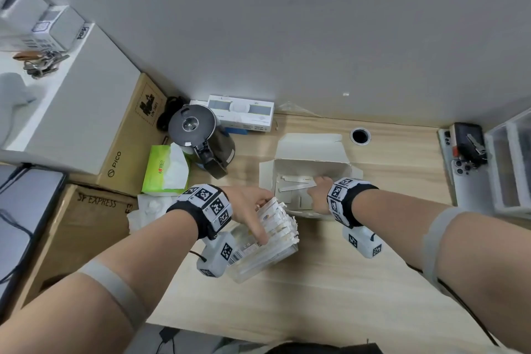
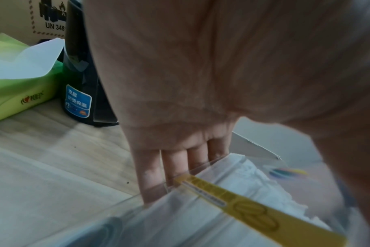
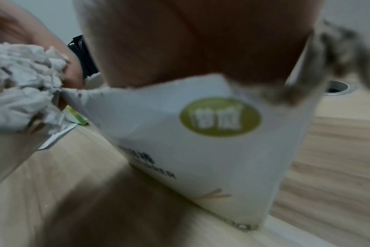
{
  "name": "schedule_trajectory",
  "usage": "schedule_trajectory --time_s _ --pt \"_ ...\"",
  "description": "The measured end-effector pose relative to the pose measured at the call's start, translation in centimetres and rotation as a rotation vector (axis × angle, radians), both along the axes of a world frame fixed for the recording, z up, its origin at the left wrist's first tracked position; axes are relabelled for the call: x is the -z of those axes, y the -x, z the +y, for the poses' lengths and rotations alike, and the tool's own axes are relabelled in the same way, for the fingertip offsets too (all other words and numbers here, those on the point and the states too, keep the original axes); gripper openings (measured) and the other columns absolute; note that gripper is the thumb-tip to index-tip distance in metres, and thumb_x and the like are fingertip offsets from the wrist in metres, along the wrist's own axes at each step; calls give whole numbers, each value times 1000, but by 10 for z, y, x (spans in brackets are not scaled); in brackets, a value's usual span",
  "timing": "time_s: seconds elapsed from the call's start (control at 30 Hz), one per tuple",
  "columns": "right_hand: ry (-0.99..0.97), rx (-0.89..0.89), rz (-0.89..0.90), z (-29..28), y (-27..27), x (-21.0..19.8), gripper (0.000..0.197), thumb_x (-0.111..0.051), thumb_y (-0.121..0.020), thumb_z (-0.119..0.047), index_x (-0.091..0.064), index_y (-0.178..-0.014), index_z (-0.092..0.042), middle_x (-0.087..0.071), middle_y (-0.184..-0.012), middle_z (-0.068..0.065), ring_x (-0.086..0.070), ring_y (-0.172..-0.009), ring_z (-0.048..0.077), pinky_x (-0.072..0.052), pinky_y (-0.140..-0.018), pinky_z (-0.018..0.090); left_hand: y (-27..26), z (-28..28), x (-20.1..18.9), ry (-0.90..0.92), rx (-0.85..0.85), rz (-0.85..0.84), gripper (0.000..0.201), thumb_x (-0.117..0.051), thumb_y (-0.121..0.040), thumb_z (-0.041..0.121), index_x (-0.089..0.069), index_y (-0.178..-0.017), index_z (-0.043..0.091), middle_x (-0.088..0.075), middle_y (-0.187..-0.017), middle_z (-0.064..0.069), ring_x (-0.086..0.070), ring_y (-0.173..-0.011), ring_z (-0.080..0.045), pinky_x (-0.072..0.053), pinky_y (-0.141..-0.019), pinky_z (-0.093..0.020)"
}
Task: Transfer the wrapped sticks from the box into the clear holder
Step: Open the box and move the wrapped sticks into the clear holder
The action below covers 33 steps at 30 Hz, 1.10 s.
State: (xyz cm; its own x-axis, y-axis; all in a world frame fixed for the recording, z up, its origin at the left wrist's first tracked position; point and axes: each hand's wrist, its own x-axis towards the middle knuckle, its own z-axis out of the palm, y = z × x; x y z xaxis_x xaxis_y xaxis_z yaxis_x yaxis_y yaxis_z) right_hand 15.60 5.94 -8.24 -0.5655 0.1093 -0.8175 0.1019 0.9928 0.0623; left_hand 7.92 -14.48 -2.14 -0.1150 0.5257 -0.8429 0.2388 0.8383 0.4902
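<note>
Centre of frame, on desk: left hand, grip clamped across clear holder packed with wrapped sticks; right hand, inside open box, grip pinching one wrapped stick.

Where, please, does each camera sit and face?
Head: head-worn, facing down at the desk; both forearms, left hand gripping clear holder, right hand in box.
Left wrist: wrist-worn, along the palm toward the holder's wrapped sticks.
Right wrist: wrist-worn, past the hand at the box's wall.
Shared: kettle, in head and left wrist.
</note>
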Motion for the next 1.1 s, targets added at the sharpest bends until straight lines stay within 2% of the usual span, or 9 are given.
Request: schedule_trajectory --time_s 0.27,0.37,0.6,0.67,0.73,0.8,0.87,1.0,1.1 --pt "-1 18 8 -2 9 -1 31 -46 -92 -13 -59 -120 -12 -36 -140 9 -39 -125 27 -36 -100 34 8 4 -1 -13 -11 -97 86 -96 -46 39 -62 -124 27 -67 -131 8 -62 -126 -15 -44 -116 -46" --pt "9 67 20 -1 13 1 38 -51 -89 -17 -46 -125 -11 -40 -137 8 -45 -122 29 -39 -95 37 10 6 -2 2 1 -94 96 -96 -44 42 -59 -130 26 -62 -138 7 -57 -132 -16 -42 -118 -46" --pt "60 130 -19 1 19 -12 41 -49 -90 -13 -42 -130 -7 -46 -133 9 -55 -90 28 -40 -67 33 11 7 -3 11 -17 -114 83 -97 -54 31 -61 -128 24 -64 -136 7 -58 -130 -16 -43 -117 -47" --pt "122 64 2 3 22 -17 38 -48 -94 -15 -50 -131 -4 -43 -136 11 -57 -94 31 -44 -75 37 11 6 -2 1 -39 -134 77 -97 -59 23 -61 -127 21 -65 -135 5 -59 -128 -16 -44 -116 -46" --pt "196 5 30 6 22 -24 28 -47 -97 -16 -61 -116 -1 -53 -125 16 -60 -104 33 -46 -87 37 10 7 -3 -9 -60 -159 70 -96 -65 13 -62 -126 19 -66 -133 3 -61 -127 -17 -45 -116 -45" --pt "204 -31 4 3 22 -27 28 -42 -97 -11 -57 -74 -5 -55 -80 11 -54 -66 25 -45 -66 32 11 8 -3 -9 -54 -166 69 -95 -68 12 -61 -128 19 -66 -134 2 -60 -128 -16 -43 -117 -44" --pt "194 -31 -44 -1 21 -29 35 -40 -96 -8 -37 -60 -10 -37 -62 4 -32 -52 19 -30 -50 26 12 10 -3 -8 -43 -150 78 -97 -61 23 -60 -129 19 -65 -136 4 -59 -129 -15 -42 -118 -43" --pt "139 -444 -123 -2 11 -30 35 -38 -100 -9 -39 -65 -10 -37 -64 3 -34 -54 17 -27 -47 24 11 10 5 -7 -67 -128 93 -97 -46 39 -60 -130 25 -64 -137 7 -57 -131 -14 -41 -118 -44" --pt "141 -486 -263 -7 5 -29 18 -48 -100 -10 -65 -103 -2 -65 -97 8 -61 -93 27 -42 -69 24 11 8 10 2 -83 -112 97 -99 -44 42 -59 -132 26 -63 -139 7 -57 -132 -14 -43 -117 -46"
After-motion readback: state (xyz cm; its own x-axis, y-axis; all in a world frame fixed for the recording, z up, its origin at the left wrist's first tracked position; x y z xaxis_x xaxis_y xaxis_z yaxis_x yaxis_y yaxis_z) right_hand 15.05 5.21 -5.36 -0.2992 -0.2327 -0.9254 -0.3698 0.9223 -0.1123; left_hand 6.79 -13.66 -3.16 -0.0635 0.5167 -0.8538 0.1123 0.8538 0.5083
